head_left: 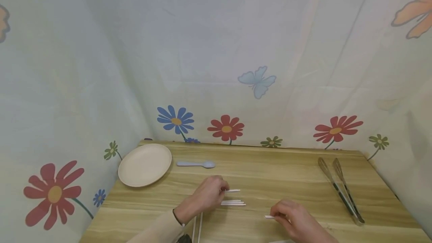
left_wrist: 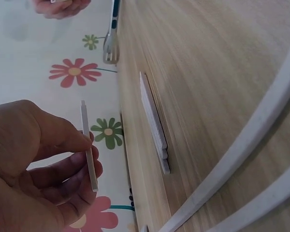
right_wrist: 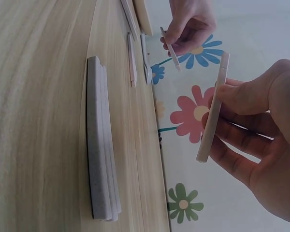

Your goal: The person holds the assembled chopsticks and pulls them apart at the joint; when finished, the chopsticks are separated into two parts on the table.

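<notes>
My left hand (head_left: 206, 195) pinches a short white stick (left_wrist: 88, 154) between thumb and fingers above the table. In the left wrist view the stick has a narrower stub at its upper end. Over to the right, my right hand (head_left: 294, 217) pinches another short white stick (right_wrist: 214, 108), which has a seam near one end. The two sticks are apart from each other. Below my left hand lies a small row of white sticks (head_left: 233, 203). A second bunch of white sticks (right_wrist: 99, 140) lies on the table by my right hand, mostly cut off in the head view.
Two longer white sticks (head_left: 200, 226) lie near my left wrist. A pale round plate (head_left: 145, 165) sits at the table's back left, with a light blue spoon (head_left: 195, 164) beside it. Tongs (head_left: 343, 191) lie at the right. A flowered curtain (head_left: 202, 48) surrounds the wooden table (head_left: 270, 171).
</notes>
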Action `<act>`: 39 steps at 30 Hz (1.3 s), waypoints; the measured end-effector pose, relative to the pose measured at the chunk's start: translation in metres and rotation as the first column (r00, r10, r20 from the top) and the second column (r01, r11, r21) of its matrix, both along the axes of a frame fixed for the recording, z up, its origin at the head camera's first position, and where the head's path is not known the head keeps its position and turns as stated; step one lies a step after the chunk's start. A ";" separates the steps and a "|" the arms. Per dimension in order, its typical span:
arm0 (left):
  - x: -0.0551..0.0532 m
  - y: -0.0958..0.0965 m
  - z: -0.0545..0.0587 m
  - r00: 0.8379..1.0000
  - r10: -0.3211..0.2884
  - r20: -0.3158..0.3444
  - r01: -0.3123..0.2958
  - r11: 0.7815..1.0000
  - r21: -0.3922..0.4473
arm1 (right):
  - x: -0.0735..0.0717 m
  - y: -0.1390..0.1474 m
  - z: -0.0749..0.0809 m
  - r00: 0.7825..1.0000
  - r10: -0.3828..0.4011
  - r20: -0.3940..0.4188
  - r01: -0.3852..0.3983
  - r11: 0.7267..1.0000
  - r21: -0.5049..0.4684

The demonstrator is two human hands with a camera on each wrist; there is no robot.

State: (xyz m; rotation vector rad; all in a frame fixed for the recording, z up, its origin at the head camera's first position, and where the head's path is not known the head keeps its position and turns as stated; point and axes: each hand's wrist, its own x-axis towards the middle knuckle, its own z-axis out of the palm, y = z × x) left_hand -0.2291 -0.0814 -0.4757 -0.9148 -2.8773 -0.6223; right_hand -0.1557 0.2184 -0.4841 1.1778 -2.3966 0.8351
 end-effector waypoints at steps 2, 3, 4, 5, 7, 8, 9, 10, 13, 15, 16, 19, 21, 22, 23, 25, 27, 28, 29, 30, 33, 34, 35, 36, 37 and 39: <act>-0.001 0.000 -0.001 1.000 -0.015 -0.015 0.015 1.000 -0.001 | 0.001 0.000 0.001 1.000 -0.003 0.025 0.002 1.000 0.011; -0.001 0.000 -0.001 0.999 -0.025 -0.027 0.025 1.000 0.000 | 0.001 0.001 0.001 0.999 -0.005 0.034 0.004 1.000 0.016; -0.002 0.000 -0.002 0.999 -0.032 -0.035 0.032 0.999 -0.001 | 0.002 0.001 0.001 0.999 -0.005 0.039 0.004 1.000 0.020; -0.002 0.000 -0.003 0.998 -0.040 -0.045 0.040 0.999 0.000 | 0.002 0.001 0.001 0.999 -0.004 0.041 0.003 1.000 0.022; -0.002 0.001 -0.004 0.998 -0.043 -0.046 0.043 0.999 -0.001 | 0.003 0.001 0.001 0.999 -0.002 0.036 0.001 1.000 0.022; -0.003 0.001 -0.005 0.998 -0.042 -0.045 0.042 0.999 -0.003 | 0.003 0.001 0.001 1.000 0.000 0.031 -0.001 1.000 0.019; -0.003 0.001 -0.006 0.998 -0.040 -0.039 0.040 0.999 -0.004 | 0.004 0.001 0.001 1.000 0.002 0.023 -0.002 1.000 0.017; -0.003 0.002 -0.007 0.999 -0.036 -0.032 0.036 0.999 -0.007 | 0.004 0.001 0.001 1.000 0.004 0.019 -0.004 1.000 0.014; -0.003 0.003 -0.009 0.999 -0.030 -0.023 0.029 0.999 -0.021 | 0.005 0.001 0.000 1.000 -0.001 0.019 0.000 1.000 0.006; -0.004 0.004 -0.010 0.999 -0.030 -0.023 0.029 0.999 -0.029 | 0.005 0.002 0.000 1.000 -0.005 0.025 0.005 1.000 0.004; -0.004 0.004 -0.011 0.999 -0.029 -0.021 0.028 0.999 -0.034 | 0.005 0.002 0.000 1.000 -0.006 0.027 0.006 1.000 0.005; -0.004 0.005 -0.012 1.000 -0.026 -0.008 0.025 0.999 -0.037 | 0.005 0.002 0.000 1.000 -0.006 0.031 0.006 1.000 0.008; -0.004 0.006 -0.012 1.000 -0.024 0.000 0.024 0.999 -0.038 | 0.005 0.002 0.000 0.999 -0.003 0.036 0.003 1.000 0.009; -0.004 0.006 -0.013 1.000 -0.028 -0.005 0.028 0.999 -0.039 | 0.005 0.002 -0.001 0.999 -0.004 0.041 0.004 1.000 0.009; -0.004 0.006 -0.013 0.999 -0.032 -0.011 0.031 0.999 -0.040 | 0.005 0.002 -0.001 0.999 -0.005 0.044 0.004 1.000 0.007; -0.004 0.006 -0.014 0.999 -0.035 -0.019 0.034 0.999 -0.043 | 0.005 0.003 -0.001 0.999 -0.003 0.048 0.003 1.000 0.004; -0.004 0.007 -0.015 0.999 -0.038 -0.024 0.037 0.998 -0.042 | 0.006 0.003 -0.002 0.999 -0.003 0.054 0.003 1.000 -0.001; -0.005 0.007 -0.015 0.999 -0.038 -0.022 0.037 0.998 -0.041 | 0.006 0.004 -0.002 0.998 0.002 0.057 -0.002 1.000 -0.003; -0.004 0.007 -0.015 0.999 -0.037 -0.020 0.037 0.999 -0.039 | 0.006 0.004 -0.002 0.998 0.003 0.061 -0.003 1.000 -0.005; -0.004 0.007 -0.015 0.999 -0.035 -0.012 0.034 0.999 -0.039 | 0.007 0.004 -0.002 0.997 0.005 0.071 -0.005 1.000 -0.004; -0.004 0.007 -0.016 0.999 -0.033 0.006 0.033 0.999 -0.034 | 0.007 0.005 -0.003 0.995 0.006 0.100 -0.006 1.000 -0.002; -0.003 0.007 -0.016 0.999 -0.034 0.010 0.034 0.999 -0.031 | 0.007 0.005 -0.003 0.995 0.009 0.101 -0.009 1.000 -0.002; -0.003 0.007 -0.017 0.999 -0.035 0.011 0.036 0.999 -0.028 | 0.008 0.005 -0.003 0.995 0.006 0.101 -0.006 1.000 -0.001; -0.003 0.007 -0.018 0.999 -0.035 0.015 0.036 0.999 -0.027 | 0.008 0.005 -0.003 0.995 0.006 0.098 -0.006 1.000 -0.001; -0.003 0.007 -0.018 0.999 -0.037 0.016 0.038 0.999 -0.022 | 0.008 0.005 -0.003 0.996 0.006 0.087 -0.006 1.000 -0.001; -0.004 0.007 -0.020 0.999 -0.041 0.015 0.041 0.999 -0.017 | 0.008 0.005 -0.003 0.998 0.006 0.070 -0.006 1.000 -0.002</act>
